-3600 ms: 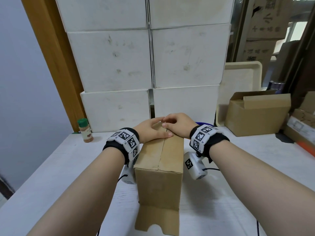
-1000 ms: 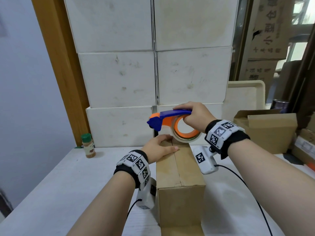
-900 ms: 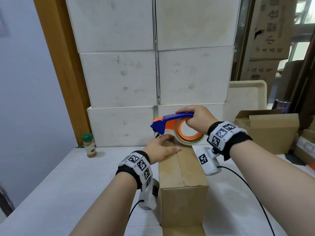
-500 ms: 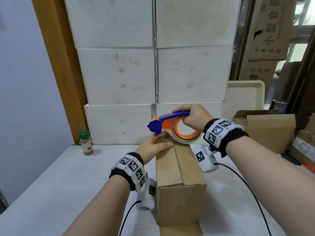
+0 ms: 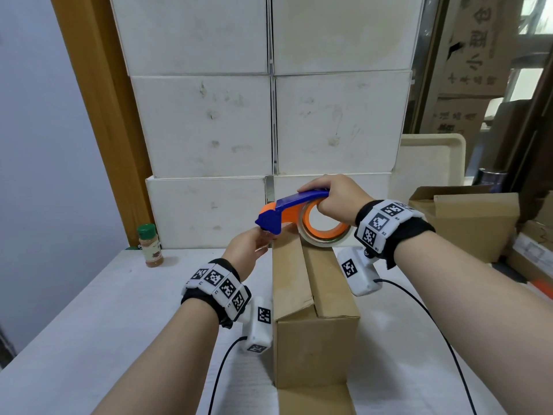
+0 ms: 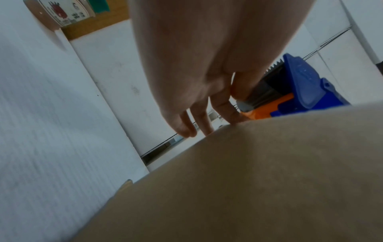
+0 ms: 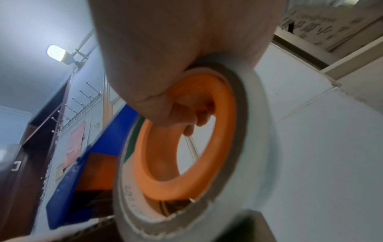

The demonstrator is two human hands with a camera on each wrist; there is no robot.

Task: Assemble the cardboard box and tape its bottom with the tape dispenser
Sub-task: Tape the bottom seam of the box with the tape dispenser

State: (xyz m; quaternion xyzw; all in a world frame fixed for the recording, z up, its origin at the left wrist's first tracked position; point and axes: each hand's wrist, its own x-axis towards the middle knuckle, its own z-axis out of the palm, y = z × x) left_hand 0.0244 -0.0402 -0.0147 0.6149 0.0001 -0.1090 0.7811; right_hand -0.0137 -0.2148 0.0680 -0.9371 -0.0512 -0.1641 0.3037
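A brown cardboard box stands on the white table, closed flaps up, and fills the lower left wrist view. The near end of its left flap sits slightly raised. My right hand grips the blue and orange tape dispenser through its ring, and the tape roll rests on the box's far end. My left hand is at the box's far left corner. Its thumb and forefinger pinch the tape end at the dispenser's toothed mouth.
A wall of stacked white boxes stands just behind. A spice bottle is at the back left. A second open cardboard box and a cream tray are at the right. One box flap lies flat on the near table.
My left hand slid off the box top to its far left corner and reached the dispenser's mouth. The left flap's near end lifted a little. The dispenser barely moved.
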